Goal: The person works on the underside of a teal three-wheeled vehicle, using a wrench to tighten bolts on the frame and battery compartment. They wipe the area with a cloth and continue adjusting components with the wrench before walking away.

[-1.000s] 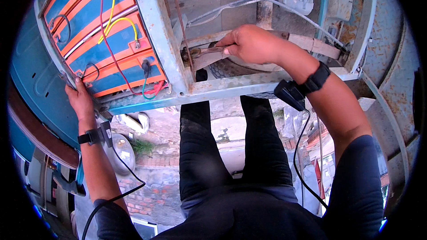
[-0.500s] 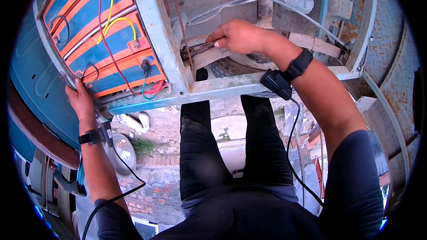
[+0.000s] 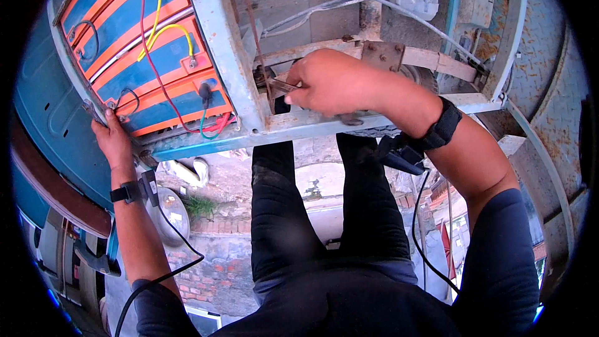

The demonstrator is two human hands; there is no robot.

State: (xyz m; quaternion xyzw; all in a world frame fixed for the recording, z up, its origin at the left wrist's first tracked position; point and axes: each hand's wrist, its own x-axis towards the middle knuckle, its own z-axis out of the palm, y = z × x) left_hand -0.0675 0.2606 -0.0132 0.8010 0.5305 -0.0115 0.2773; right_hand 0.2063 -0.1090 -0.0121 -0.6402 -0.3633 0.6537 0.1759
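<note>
My right hand (image 3: 327,81) is closed around a slim metal tool (image 3: 282,85). The tool's tip points left at a rusty fitting (image 3: 262,78) beside the pale blue metal frame post (image 3: 218,37). My left hand (image 3: 112,140) grips the lower left edge of the blue battery compartment (image 3: 75,97). Inside it lie orange and blue batteries (image 3: 146,65) joined by red, yellow and green wires (image 3: 163,81). Both wrists carry black bands with cables. My legs in dark trousers (image 3: 281,212) stand below the frame.
A grey horizontal frame rail (image 3: 299,126) runs under my right hand. A grey cable (image 3: 349,5) and a rusty rod (image 3: 246,19) cross the space above it. A rusty bracket (image 3: 399,56) and wheel area sit at the right. Brick paving (image 3: 212,274) lies far below.
My right hand has slid left and slightly down along the frame, bringing the tool closer to the post. The left hand has stayed on the compartment edge.
</note>
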